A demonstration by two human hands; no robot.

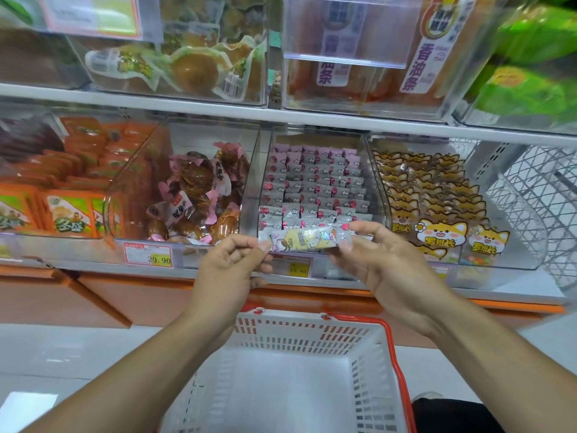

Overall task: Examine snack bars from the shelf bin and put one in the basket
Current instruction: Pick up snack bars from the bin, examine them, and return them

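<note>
1. We're standing at a shop shelf (193, 104) lined with clear plastic bins of wrapped snacks, white tiled floor underneath, and the whole view is a touch blurred.
2. Down at our feet sits the basket (312, 334), white mesh walls, red rim and handle. We see nothing lying in it, and it stands directly below our hands.
3. Straight ahead is the shelf bin (376, 182) we care about, packed with tidy rows of pink-and-grey wrapped bars. To its left are brown pink-wrapped sweets, to its right packets printed with a cartoon dog.
4. Now the hands! The left hand (228, 264) pinches one end of the wrapper, its fingers (263, 245) curled in tight on the seal.
5. The right hand (384, 260) has the other end, thumb and fingertips closed on it, the remaining fingers loosely spread.
6. And there's the snack bar (304, 239), stretched level between the two hands, just in front of the bin's lower edge, pale yellow print facing us.
7. Our read: this is the examining step, with the drop not yet made.
8. Next, we reckon, one hand lets go, the other carries the bar down over the basket and releases it. That looks an easy drop, given the basket's wide mouth.
</note>
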